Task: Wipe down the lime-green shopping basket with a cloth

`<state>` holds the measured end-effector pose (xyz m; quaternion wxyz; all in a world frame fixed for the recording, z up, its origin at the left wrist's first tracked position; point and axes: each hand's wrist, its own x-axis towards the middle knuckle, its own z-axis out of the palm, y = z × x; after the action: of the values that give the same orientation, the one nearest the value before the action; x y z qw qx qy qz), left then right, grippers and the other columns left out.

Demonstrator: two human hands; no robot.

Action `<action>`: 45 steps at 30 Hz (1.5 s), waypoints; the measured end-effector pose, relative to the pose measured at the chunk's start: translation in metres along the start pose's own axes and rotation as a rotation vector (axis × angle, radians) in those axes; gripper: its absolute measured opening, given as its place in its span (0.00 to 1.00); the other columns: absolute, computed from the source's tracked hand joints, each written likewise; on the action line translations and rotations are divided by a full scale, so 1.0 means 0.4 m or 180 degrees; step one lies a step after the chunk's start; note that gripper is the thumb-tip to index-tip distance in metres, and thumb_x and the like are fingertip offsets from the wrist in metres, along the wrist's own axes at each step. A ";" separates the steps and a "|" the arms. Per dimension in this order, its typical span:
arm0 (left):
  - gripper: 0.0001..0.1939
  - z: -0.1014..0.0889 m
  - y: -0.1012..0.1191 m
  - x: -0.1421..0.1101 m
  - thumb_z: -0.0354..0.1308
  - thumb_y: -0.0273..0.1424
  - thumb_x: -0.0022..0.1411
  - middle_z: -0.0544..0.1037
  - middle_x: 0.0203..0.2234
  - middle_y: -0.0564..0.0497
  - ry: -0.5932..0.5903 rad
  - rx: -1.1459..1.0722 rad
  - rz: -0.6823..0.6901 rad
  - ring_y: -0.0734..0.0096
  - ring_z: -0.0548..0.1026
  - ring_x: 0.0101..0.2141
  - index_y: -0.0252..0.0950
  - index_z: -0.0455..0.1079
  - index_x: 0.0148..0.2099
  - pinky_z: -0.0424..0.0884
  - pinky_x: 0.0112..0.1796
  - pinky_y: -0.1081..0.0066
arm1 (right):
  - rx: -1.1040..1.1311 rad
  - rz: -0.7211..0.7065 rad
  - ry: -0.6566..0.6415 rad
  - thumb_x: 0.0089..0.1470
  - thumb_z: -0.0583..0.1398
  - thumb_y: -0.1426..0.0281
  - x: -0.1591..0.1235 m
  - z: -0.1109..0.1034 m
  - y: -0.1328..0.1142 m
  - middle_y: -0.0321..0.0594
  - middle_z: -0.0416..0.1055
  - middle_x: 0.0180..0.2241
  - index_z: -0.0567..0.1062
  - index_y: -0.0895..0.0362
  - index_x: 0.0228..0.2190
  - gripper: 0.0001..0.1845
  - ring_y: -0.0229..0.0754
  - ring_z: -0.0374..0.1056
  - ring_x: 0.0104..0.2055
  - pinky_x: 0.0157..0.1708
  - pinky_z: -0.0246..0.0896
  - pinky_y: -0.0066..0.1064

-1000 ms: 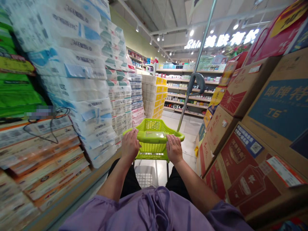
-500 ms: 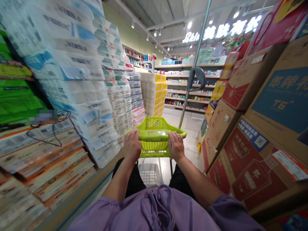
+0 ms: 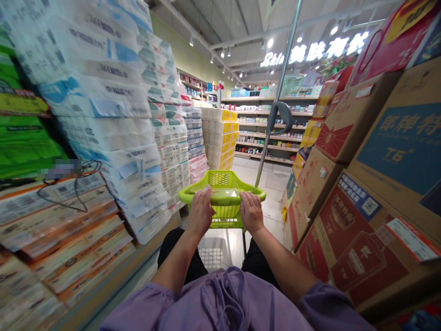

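Observation:
A lime-green shopping cart [image 3: 225, 198] with a mesh basket stands straight in front of my body. My left hand [image 3: 201, 209] is curled over the cart's handle bar, left of its middle. Near the bar's right end, my right hand [image 3: 252, 210] has its fingers wrapped over the same bar. A clear label cover lies on the handle between both hands. From the cart's right side rises a slanted metal pole [image 3: 264, 158] bearing a grey hook-shaped piece [image 3: 282, 117]. Whatever lies inside the basket is hidden by the handle and the angle.
On the left, tall stacks of wrapped tissue packs [image 3: 120, 124] line the aisle. Cardboard cartons [image 3: 382, 216] are piled on the right. Pale floor tiles [image 3: 275, 184] run ahead to shelves [image 3: 268, 112] of small goods. Yellow-and-white paper packs [image 3: 220, 138] stand at the left corner.
My left hand has slid to the right along the handle bar, closer to my right hand. My right hand keeps its hold. The surroundings have shifted only slightly in view.

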<state>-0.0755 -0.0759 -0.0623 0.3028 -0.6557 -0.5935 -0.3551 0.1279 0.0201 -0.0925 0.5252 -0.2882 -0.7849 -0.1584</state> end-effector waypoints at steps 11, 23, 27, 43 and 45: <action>0.36 0.019 0.060 0.021 0.51 0.19 0.54 0.61 0.61 0.38 -0.0226 -0.0310 0.0258 0.55 0.58 0.61 0.31 0.48 0.65 0.59 0.59 0.52 | 0.0056 0.0069 -0.0059 0.61 0.48 0.74 -0.004 0.001 0.006 0.48 0.70 0.50 0.65 0.57 0.56 0.22 0.49 0.61 0.56 0.57 0.53 0.49; 0.34 0.017 0.053 0.012 0.50 0.19 0.56 0.63 0.59 0.38 -0.0124 -0.0136 0.0063 0.55 0.60 0.59 0.33 0.50 0.64 0.59 0.58 0.51 | -0.0004 0.0080 -0.0015 0.61 0.48 0.74 0.001 0.002 -0.004 0.48 0.70 0.49 0.67 0.58 0.55 0.21 0.48 0.61 0.56 0.57 0.53 0.48; 0.34 0.022 0.064 0.010 0.49 0.19 0.56 0.63 0.60 0.39 -0.0207 -0.0235 0.0132 0.55 0.59 0.60 0.34 0.49 0.65 0.59 0.58 0.50 | 0.0010 0.0080 -0.0064 0.61 0.48 0.74 0.001 -0.002 -0.006 0.47 0.70 0.49 0.66 0.58 0.55 0.22 0.48 0.61 0.56 0.57 0.52 0.48; 0.27 0.012 0.128 0.048 0.39 0.37 0.69 0.61 0.61 0.39 -0.0369 -0.0875 0.0216 0.58 0.57 0.62 0.33 0.47 0.67 0.55 0.59 0.52 | 0.0230 0.0266 -0.0298 0.62 0.48 0.67 0.066 -0.028 -0.095 0.52 0.66 0.54 0.63 0.62 0.57 0.24 0.50 0.57 0.58 0.58 0.50 0.46; 0.28 0.011 0.117 0.051 0.36 0.39 0.70 0.58 0.63 0.38 -0.0272 -0.0991 0.0179 0.59 0.54 0.63 0.32 0.44 0.67 0.56 0.59 0.54 | 0.0280 -0.0008 -0.0483 0.61 0.49 0.68 0.079 -0.027 -0.123 0.50 0.63 0.57 0.60 0.61 0.59 0.26 0.50 0.53 0.61 0.60 0.46 0.46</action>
<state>-0.0278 -0.0661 -0.0466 0.1818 -0.7256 -0.5249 -0.4060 0.0964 -0.0155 -0.0566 0.4761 -0.2750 -0.8290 -0.1021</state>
